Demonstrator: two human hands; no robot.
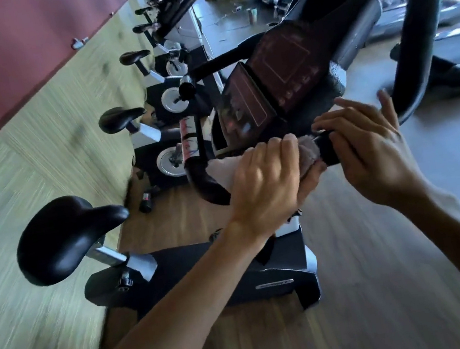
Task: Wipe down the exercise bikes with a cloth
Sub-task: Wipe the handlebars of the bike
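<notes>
The nearest exercise bike (237, 274) fills the middle of the tilted view, with a black saddle (59, 238) at the left and a dark console (278, 83) above my hands. My left hand (266, 186) grips a pale cloth (225, 172) wrapped round the black handlebar (206, 183) below the console. My right hand (369, 153) holds the handlebar's black grip (328, 149) just to the right of the cloth, thumb and index finger curled on it, the other fingers spread. The bar between my hands is hidden by the cloth.
A row of further bikes (165, 151) runs back along the striped wall (14, 176) at the left. A small dark bottle (146, 201) lies on the wood floor by the wall. Treadmills (455, 30) stand at the right, and a person is far back.
</notes>
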